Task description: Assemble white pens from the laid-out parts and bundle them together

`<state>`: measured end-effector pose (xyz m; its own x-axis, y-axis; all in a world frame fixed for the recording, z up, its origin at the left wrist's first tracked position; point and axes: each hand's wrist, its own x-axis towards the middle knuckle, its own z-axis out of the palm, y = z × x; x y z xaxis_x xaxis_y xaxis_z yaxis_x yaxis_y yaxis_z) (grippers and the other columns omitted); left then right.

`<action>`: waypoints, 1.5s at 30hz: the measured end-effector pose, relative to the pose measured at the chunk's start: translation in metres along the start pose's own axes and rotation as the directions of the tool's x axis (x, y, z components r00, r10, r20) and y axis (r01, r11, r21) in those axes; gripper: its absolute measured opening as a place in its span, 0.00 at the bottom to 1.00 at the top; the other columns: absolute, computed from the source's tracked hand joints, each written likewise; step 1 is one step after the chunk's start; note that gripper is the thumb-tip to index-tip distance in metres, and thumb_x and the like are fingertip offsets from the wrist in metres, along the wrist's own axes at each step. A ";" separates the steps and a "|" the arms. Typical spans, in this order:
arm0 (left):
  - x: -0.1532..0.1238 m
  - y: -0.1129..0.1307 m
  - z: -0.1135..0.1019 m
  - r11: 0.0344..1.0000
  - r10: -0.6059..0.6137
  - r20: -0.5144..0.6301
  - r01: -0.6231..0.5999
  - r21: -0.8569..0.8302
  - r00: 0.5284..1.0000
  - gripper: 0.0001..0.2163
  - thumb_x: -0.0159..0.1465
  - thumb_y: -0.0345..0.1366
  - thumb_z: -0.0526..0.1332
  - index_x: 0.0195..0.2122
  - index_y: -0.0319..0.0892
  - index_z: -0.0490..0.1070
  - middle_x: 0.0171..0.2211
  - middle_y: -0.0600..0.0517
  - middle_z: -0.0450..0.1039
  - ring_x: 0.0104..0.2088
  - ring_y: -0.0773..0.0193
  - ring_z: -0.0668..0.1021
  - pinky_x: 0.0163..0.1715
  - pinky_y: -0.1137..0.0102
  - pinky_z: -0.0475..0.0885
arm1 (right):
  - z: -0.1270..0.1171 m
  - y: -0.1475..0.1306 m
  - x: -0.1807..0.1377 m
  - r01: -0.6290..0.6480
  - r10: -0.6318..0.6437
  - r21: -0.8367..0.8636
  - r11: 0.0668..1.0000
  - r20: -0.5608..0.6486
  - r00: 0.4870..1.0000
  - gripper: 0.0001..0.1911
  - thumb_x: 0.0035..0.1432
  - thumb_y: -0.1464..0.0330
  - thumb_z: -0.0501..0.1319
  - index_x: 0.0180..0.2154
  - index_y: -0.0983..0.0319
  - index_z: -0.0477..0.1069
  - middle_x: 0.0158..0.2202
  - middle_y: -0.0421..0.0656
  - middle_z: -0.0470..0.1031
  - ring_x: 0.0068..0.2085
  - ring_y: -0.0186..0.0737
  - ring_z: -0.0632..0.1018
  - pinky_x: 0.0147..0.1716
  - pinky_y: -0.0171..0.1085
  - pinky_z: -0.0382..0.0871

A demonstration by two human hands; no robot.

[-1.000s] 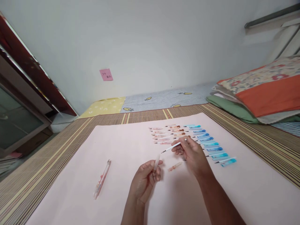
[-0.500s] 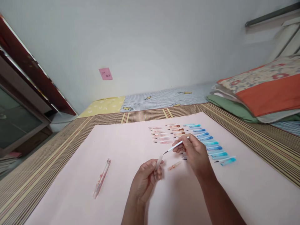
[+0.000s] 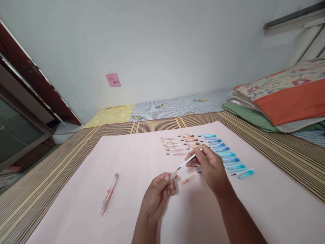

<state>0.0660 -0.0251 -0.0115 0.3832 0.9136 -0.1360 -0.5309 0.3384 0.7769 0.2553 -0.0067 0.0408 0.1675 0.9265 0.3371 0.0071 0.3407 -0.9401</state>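
My left hand (image 3: 157, 196) is closed round a clear pen barrel (image 3: 173, 176), held upright above the pink sheet (image 3: 132, 176). My right hand (image 3: 209, 164) pinches a thin white pen refill (image 3: 186, 161) whose dark tip points down-left and reaches the barrel's open end. A clear pen piece with orange print (image 3: 188, 179) lies on the sheet just below the refill. Behind my right hand lie rows of pen parts: pink ones (image 3: 172, 147), brown ones (image 3: 190, 140) and blue ones (image 3: 227, 154).
A whole clear pen (image 3: 109, 194) lies alone on the left of the sheet. The sheet rests on a striped mat (image 3: 50, 176). Folded quilts and pillows (image 3: 284, 98) are stacked at the right. A pink note (image 3: 113, 80) sticks on the wall; a dark cabinet (image 3: 22, 112) stands left.
My right hand has brought the refill down-left, so its tip now meets the barrel's mouth. My left hand has stayed nearly still.
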 end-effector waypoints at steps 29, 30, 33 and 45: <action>-0.005 0.004 0.013 0.998 -0.042 0.073 0.039 0.041 0.996 0.16 0.59 0.45 0.71 0.37 0.33 0.81 0.23 0.48 0.73 0.23 0.69 0.69 0.27 0.73 0.61 | 0.015 0.002 -0.005 -0.078 0.116 -0.156 0.985 0.249 0.961 0.22 0.65 0.52 0.56 0.28 0.60 0.74 0.23 0.41 0.72 0.28 0.38 0.73 0.23 0.32 0.68; -0.005 0.004 0.013 0.999 -0.040 0.077 0.037 0.036 0.996 0.16 0.59 0.45 0.71 0.37 0.33 0.81 0.23 0.48 0.72 0.23 0.69 0.69 0.27 0.73 0.61 | 0.015 0.002 -0.004 -0.074 0.111 -0.158 0.985 0.243 0.964 0.22 0.65 0.52 0.56 0.28 0.60 0.74 0.23 0.41 0.72 0.28 0.38 0.73 0.23 0.32 0.68; -0.005 0.004 0.013 0.999 -0.032 0.087 0.030 0.024 0.996 0.16 0.58 0.44 0.71 0.39 0.34 0.80 0.23 0.48 0.73 0.23 0.69 0.69 0.26 0.73 0.61 | 0.015 0.003 -0.004 -0.073 0.110 -0.157 0.985 0.239 0.965 0.22 0.65 0.52 0.56 0.28 0.60 0.74 0.23 0.41 0.72 0.28 0.38 0.73 0.23 0.32 0.68; -0.006 0.009 0.008 0.997 0.039 0.073 -0.044 0.060 0.997 0.10 0.61 0.39 0.70 0.37 0.36 0.78 0.31 0.48 0.74 0.27 0.68 0.71 0.32 0.72 0.65 | -0.009 0.008 0.003 -0.048 0.091 -0.166 0.985 0.266 0.960 0.17 0.66 0.57 0.57 0.49 0.57 0.76 0.41 0.44 0.80 0.42 0.44 0.79 0.43 0.41 0.70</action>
<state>0.0650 -0.0289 0.0017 0.4162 0.9073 -0.0602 -0.5005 0.2839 0.8179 0.2648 -0.0030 0.0339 -0.1011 0.9627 0.2510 0.1626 0.2648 -0.9505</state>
